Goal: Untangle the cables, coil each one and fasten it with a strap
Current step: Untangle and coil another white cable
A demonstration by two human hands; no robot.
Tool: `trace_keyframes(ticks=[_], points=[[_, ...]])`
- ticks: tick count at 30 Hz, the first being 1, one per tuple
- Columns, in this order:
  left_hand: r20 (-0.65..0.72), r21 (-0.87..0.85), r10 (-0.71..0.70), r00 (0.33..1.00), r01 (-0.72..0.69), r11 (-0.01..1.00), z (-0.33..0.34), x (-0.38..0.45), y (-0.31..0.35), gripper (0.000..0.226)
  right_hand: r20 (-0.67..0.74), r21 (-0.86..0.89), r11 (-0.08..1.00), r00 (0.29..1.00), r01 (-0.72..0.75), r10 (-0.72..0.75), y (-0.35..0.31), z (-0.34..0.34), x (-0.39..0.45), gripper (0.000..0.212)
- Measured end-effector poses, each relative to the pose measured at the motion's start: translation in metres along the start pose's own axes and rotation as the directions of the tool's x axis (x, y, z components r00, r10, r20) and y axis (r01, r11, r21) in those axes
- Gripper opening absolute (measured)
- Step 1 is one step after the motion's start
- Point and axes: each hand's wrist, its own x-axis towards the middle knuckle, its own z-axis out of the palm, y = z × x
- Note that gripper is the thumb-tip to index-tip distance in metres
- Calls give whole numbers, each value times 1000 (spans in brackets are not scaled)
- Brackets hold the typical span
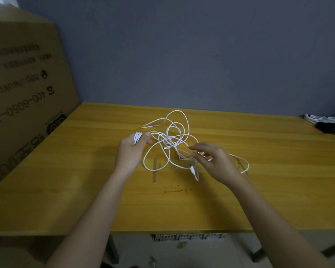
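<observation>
the left hand [132, 149] has its grip clamped on a small coil [137, 137] so the wound turns stay put; the right hand [214, 160], fingers loosely apart, picks at the tangled white cables [174, 140] on the bench [66, 171].

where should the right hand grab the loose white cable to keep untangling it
Pinch the white cable at a single strand on the knot's right edge, beside the right hand, coming from the right and above. There the loops spread apart on the table; the centre is crossed over. The left hand grips the coiled part.
</observation>
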Motion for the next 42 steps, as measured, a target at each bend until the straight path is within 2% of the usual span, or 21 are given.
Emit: trace_keyframes(ticks=[3,5,7,9,11,13,15,16,17,18,20,21,22,26,28,31,34,35,37,40,42], points=[[68,12,24,997,-25,1000,-2,-3,15,35,87,57,997,995,-54,49,-13,6,15,28],[147,-53,22,989,-14,998,0,-4,25,37,188,21,997,979,-80,75,-21,14,25,31],[220,-146,16,975,16,989,2,-3,34,38,267,23,988,954,-150,138,-24,20,35,20],[251,-186,28,968,20,982,4,0,43,38,267,58,971,941,-230,207,-27,17,50,14],[254,-230,50,966,10,973,7,7,55,38,126,111,954,956,-278,264,-33,3,74,19],[256,-258,86,963,-18,966,14,17,65,37,-177,214,952,950,-219,258,-47,-17,102,19],[274,-246,122,954,-54,968,22,26,77,37,-476,265,964,864,-38,165,-65,-37,120,10],[283,-231,138,949,-72,970,27,31,82,35,-573,233,971,814,54,93,-70,-44,124,9],[292,-210,152,944,-92,973,30,34,87,34,-610,199,976,791,94,48,-68,-47,126,11],[301,-186,165,939,-112,976,33,38,89,32,-569,183,982,819,47,67,-62,-50,126,12],[322,-124,171,931,-138,983,36,41,91,30,-280,14,977,937,-211,206,-39,-50,123,16],[335,-91,161,928,-138,986,37,41,91,30,-164,-75,960,953,-271,256,-27,-51,119,18],[352,-76,145,925,-126,989,37,41,91,30,-149,-74,958,953,-277,264,-19,-50,115,18],[483,-218,53,874,62,974,34,32,95,38,-376,261,956,898,-135,229,-21,-38,93,15],[572,-323,39,819,182,929,31,25,100,41,-345,227,964,915,-138,212,-18,-23,80,16],[641,-441,56,765,308,843,31,16,103,40,-219,66,993,969,-99,111,-15,3,57,27],[567,-568,94,818,306,764,35,10,101,33,-135,-196,981,991,-3,-24,-18,23,42,27],[524,-598,86,847,294,746,37,9,99,30,-141,-331,943,987,32,-83,-19,30,37,29],[447,-636,50,893,278,720,40,7,96,23,-134,-551,831,974,79,-182,-19,44,26,48],[354,-593,59,933,175,786,51,8,88,13,-102,-699,705,958,122,-267,-21,58,15,59],[299,-473,110,948,47,880,59,10,77,5,-86,-638,746,944,193,-318,-21,59,10,57]])
